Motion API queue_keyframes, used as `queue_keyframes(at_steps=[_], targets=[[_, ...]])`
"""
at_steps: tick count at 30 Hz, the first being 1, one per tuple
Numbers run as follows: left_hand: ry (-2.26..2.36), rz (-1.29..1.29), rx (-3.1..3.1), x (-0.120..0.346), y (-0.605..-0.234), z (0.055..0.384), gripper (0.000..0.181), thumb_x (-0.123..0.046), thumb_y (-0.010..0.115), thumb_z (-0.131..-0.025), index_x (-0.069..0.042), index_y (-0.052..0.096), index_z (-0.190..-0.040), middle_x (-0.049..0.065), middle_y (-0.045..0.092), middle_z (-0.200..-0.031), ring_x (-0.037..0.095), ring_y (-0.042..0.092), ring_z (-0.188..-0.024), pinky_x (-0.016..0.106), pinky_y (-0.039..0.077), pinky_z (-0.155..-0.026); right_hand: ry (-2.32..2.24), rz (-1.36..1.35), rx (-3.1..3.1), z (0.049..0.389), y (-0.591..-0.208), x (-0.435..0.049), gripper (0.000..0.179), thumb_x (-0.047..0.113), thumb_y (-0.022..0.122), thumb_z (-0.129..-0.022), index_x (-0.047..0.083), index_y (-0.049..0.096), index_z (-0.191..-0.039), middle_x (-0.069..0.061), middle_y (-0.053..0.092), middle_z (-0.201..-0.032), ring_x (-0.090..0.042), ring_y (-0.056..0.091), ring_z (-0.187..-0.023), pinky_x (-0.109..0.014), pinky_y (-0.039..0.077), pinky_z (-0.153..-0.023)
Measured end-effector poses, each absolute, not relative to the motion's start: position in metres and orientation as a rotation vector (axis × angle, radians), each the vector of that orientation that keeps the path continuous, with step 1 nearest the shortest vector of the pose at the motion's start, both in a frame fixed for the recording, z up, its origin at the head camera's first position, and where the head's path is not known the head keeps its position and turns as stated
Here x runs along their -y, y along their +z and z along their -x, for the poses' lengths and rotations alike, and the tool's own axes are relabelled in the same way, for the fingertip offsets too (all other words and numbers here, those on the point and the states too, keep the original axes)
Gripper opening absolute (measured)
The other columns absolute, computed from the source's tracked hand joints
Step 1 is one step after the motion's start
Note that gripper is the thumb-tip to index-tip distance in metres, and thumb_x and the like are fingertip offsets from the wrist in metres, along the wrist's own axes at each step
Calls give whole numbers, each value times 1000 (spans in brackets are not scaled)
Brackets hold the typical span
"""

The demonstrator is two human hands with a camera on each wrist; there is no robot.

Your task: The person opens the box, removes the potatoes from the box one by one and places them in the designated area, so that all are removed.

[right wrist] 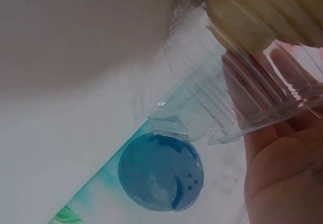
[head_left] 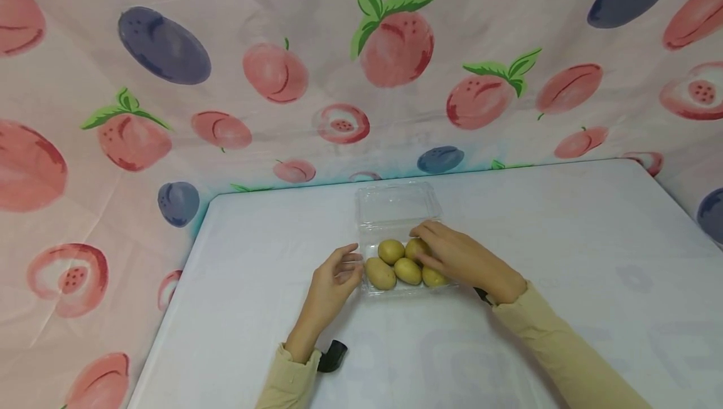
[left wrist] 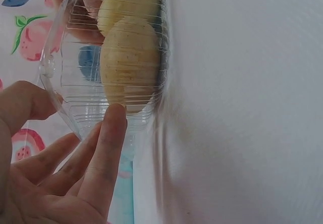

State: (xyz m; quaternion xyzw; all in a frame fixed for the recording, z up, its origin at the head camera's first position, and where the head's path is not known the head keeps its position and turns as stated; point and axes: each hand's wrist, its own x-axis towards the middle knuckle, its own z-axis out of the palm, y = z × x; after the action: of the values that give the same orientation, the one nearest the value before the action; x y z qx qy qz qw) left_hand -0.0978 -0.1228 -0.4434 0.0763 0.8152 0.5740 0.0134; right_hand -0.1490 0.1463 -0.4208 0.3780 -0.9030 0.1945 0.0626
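A clear plastic clamshell box [head_left: 374, 291] holds several yellowish potatoes, with one potato [head_left: 380, 273] at its front left and another [head_left: 408, 271] beside it. My right hand [head_left: 452, 255] reaches in over the right side, its fingers and thumb around the back-right potato [head_left: 415, 248]. At the left end, my left hand [head_left: 333, 280] touches the box, thumb near the rim and fingers loosely extended. The left wrist view shows a fingertip [left wrist: 116, 114] right at the ribbed wall, close to a potato [left wrist: 130, 65]. In the right wrist view the hand [right wrist: 285, 173] shows partly through the plastic.
Behind the box lies its hinged lid [head_left: 398, 203], folded back open on the white table [head_left: 254, 258]. A fruit-printed cloth [head_left: 322, 51] rises behind and beside the table. A black wrist mount [head_left: 333, 356] sticks out by the left cuff.
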Motion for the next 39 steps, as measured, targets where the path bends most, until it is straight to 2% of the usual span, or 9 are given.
queue_keyframes(at_steps=[6,13,19,39], targets=[[1791,-240,-2539,123,-443,98,43,-9,66,-95,-1,54,-136,17,66,-121,28,66,-110,33,57,-93,603,-1142,2782,151,-419,-143,20,22,64,-98,6,64,-110,-3,61,-107,-14,59,-96,-32,57,-84],[1768,-222,-2546,123,-441,97,44,-8,66,-95,-1,54,-137,17,66,-121,28,66,-110,32,57,-92,614,-1126,2894,154,-417,-138,24,21,63,-98,3,65,-114,-6,64,-108,-19,63,-97,-38,56,-87],[1758,-215,-2546,122,-440,97,44,-8,66,-95,-1,54,-137,17,66,-121,28,66,-110,31,57,-91,676,-1108,2935,155,-414,-135,25,19,66,-96,2,66,-113,-6,65,-107,-19,63,-94,-38,57,-86],[1746,-210,-2565,121,-438,96,44,-9,65,-96,-1,54,-137,16,66,-121,28,66,-110,31,58,-91,838,-1132,2906,159,-412,-134,26,15,72,-92,0,69,-113,-8,66,-110,-23,64,-102,-39,57,-89]])
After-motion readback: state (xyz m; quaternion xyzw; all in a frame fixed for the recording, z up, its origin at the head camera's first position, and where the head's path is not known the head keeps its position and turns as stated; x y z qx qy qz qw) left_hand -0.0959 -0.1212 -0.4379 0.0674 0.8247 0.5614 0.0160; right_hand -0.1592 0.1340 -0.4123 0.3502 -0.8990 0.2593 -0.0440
